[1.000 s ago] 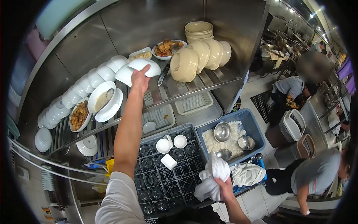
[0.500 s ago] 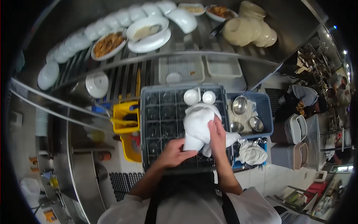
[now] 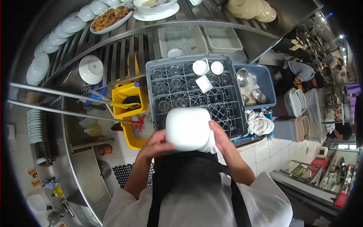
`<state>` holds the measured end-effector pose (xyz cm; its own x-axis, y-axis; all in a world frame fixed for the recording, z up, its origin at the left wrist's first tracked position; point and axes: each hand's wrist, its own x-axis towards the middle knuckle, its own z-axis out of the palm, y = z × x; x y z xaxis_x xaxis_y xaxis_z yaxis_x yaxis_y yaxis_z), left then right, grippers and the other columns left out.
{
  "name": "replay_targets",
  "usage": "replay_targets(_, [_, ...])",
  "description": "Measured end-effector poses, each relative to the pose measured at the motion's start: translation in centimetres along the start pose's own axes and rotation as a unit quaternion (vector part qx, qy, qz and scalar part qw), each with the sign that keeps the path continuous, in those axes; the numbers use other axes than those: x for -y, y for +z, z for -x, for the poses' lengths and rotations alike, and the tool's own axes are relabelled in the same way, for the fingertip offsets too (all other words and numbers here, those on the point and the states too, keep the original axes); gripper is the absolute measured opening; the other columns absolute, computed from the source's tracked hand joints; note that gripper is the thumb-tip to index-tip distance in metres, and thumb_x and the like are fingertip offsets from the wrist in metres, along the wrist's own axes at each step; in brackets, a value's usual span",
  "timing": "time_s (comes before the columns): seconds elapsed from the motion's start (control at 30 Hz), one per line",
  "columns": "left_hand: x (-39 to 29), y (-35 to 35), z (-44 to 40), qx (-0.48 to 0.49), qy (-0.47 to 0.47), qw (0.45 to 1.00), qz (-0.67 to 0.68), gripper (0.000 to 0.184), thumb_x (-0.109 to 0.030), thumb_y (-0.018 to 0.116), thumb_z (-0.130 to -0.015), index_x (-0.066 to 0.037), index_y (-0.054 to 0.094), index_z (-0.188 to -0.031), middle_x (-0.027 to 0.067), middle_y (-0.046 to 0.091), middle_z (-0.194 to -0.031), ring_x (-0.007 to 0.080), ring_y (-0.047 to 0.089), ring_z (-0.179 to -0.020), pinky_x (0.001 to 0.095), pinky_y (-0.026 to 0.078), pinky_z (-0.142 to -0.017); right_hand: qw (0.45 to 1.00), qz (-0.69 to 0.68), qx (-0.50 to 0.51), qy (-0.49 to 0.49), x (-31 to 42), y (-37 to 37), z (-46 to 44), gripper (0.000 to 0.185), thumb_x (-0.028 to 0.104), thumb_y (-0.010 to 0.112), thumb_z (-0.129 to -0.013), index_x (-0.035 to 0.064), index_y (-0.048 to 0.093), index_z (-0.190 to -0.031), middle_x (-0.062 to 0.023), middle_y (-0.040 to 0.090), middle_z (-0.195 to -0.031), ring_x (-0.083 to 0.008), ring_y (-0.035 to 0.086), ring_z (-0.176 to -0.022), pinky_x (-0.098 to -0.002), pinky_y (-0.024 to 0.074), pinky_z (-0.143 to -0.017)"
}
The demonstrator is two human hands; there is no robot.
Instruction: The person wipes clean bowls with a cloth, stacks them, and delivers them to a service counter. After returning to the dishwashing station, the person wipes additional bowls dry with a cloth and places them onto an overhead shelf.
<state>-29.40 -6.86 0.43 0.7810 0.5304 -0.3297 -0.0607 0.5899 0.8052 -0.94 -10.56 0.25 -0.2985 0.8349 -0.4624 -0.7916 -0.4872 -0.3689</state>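
A white rounded-square bowl (image 3: 188,128) is held in front of the apron, its smooth outer side facing up. My left hand (image 3: 155,144) grips its left edge, thumb on the near side. On the right edge, my right hand (image 3: 221,137) is closed on the bowl together with a white cloth (image 3: 210,146), whose folds show below the rim. Beyond the bowl stands a grey glass rack (image 3: 149,89) with several upturned glasses in its compartments. Two small round white dishes (image 3: 217,68) and a small square white dish (image 3: 204,84) rest on top of the rack.
A blue tub (image 3: 267,87) with metal bowls stands right of the rack, a crumpled cloth (image 3: 259,123) nearer me. Left are yellow buckets (image 3: 130,104) and long metal poles (image 3: 56,89). A slatted shelf (image 3: 124,47) holds plates and food. Other people (image 3: 302,72) are far right.
My hands have drawn back from over the rack toward my body. The bowl's smooth side now shows, where the white cloth was bunched before. A small square dish has come into view on the rack.
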Motion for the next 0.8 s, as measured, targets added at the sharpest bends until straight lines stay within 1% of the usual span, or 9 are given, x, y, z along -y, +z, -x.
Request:
replay_targets(0.1, [1.4,-0.7,-1.1,-0.076,0.144,0.985,0.054,0.058,-0.015,0.07,-0.092,-0.004,0.048,-0.143,0.0085,0.06,-0.134,0.0192,0.056,-0.123,0.0376,0.045,-0.105,0.992,0.108,0.008,-0.064,-0.4,2.0,1.4,0.052,0.019,0.072,-0.091,0.0029,0.052,-0.136,-0.0105,0.063,-0.128,-0.0239,0.064,-0.115,-0.0411,0.0542,-0.097])
replay_targets(0.2, [-0.3,0.6,-0.6,-0.003,0.068,0.907,0.415,0.06,-0.03,0.062,-0.098,-0.008,0.036,-0.149,0.0103,0.054,-0.138,0.0235,0.054,-0.127,0.0409,0.044,-0.107,0.649,0.719,0.02,-0.249,-2.8,4.3,1.6,0.038,0.024,0.077,-0.087,0.0056,0.065,-0.118,-0.0113,0.068,-0.106,-0.0322,0.068,-0.1,-0.0406,0.0538,-0.088])
replay_targets(0.23, [0.4,0.6,-1.5,0.0,0.065,0.907,0.416,0.06,-0.03,0.062,-0.098,-0.008,0.036,-0.149,0.0103,0.054,-0.138,0.0235,0.054,-0.127,0.0409,0.044,-0.107,0.547,0.772,0.106,-0.307,-3.9,4.6,0.9,0.036,0.025,0.074,-0.089,0.0051,0.064,-0.118,-0.0156,0.064,-0.113,-0.0373,0.064,-0.103,-0.0444,0.0503,-0.095])
replay_targets(0.37, [3.8,-1.2,-4.9,-0.197,0.085,0.952,0.219,0.046,-0.029,0.055,-0.103,-0.009,0.044,-0.142,0.0113,0.057,-0.134,0.0221,0.057,-0.122,0.0364,0.048,-0.101,0.599,0.763,0.146,-0.192,-7.4,3.2,-2.2,0.03,0.012,0.067,-0.091,0.0061,0.06,-0.12,-0.02,0.054,-0.133,-0.0402,0.051,-0.124,-0.0459,0.0465,-0.101])
replay_targets(0.47, [4.5,-0.7,-5.2,-0.282,0.082,0.931,0.215,0.047,-0.028,0.054,-0.103,-0.004,0.044,-0.142,0.0137,0.058,-0.134,0.0234,0.06,-0.12,0.0392,0.051,-0.099,0.372,0.887,0.028,-0.271,-5.0,1.9,-5.6,0.03,0.008,0.061,-0.087,0.0129,0.065,-0.116,-0.0129,0.057,-0.129,-0.0379,0.048,-0.131,-0.0441,0.0485,-0.102])
replay_targets(0.57, [5.6,-2.4,-5.2,-0.354,0.073,0.918,0.161,0.049,-0.03,0.052,-0.104,0.0,0.043,-0.143,0.0155,0.059,-0.133,0.0246,0.061,-0.118,0.0408,0.052,-0.098,0.245,0.907,-0.104,-0.325,-1.3,0.8,-5.7,0.017,0.011,0.058,-0.089,0.0071,0.065,-0.103,-0.0113,0.062,-0.115,-0.0356,0.064,-0.094,-0.0437,0.0554,-0.076])
replay_targets(0.63, [4.6,-3.4,-4.0,-0.305,0.108,0.907,0.271,0.056,-0.035,0.054,-0.103,0.003,0.041,-0.142,0.0163,0.061,-0.129,0.0245,0.061,-0.116,0.0365,0.051,-0.1,0.356,0.851,-0.192,-0.335,3.1,1.9,-2.5,0.021,0.012,0.056,-0.095,0.0035,0.062,-0.113,-0.0114,0.066,-0.111,-0.0317,0.067,-0.094,-0.0409,0.0564,-0.078])
replay_targets(0.7, [2.9,-2.4,-4.1,-0.313,0.078,0.916,0.237,0.053,-0.034,0.056,-0.102,0.006,0.048,-0.136,0.0162,0.063,-0.124,0.0233,0.063,-0.11,0.0346,0.051,-0.096,0.842,0.456,-0.201,-0.206,3.4,0.9,-2.3,0.03,0.017,0.054,-0.1,-0.0005,0.058,-0.124,-0.01,0.069,-0.111,-0.0246,0.068,-0.095,-0.0369,0.0569,-0.08])
replay_targets(0.8, [6.3,-3.1,-9.1,-0.366,0.051,0.921,0.123,0.045,-0.034,0.061,-0.099,0.006,0.063,-0.12,0.0145,0.068,-0.114,0.0196,0.065,-0.094,0.0312,0.049,-0.086,0.976,0.122,-0.171,-0.065,-1.1,-0.9,-5.3,0.043,0.029,0.05,-0.105,0.0,0.053,-0.136,-0.0094,0.067,-0.119,-0.0176,0.066,-0.103,-0.0318,0.055,-0.089])
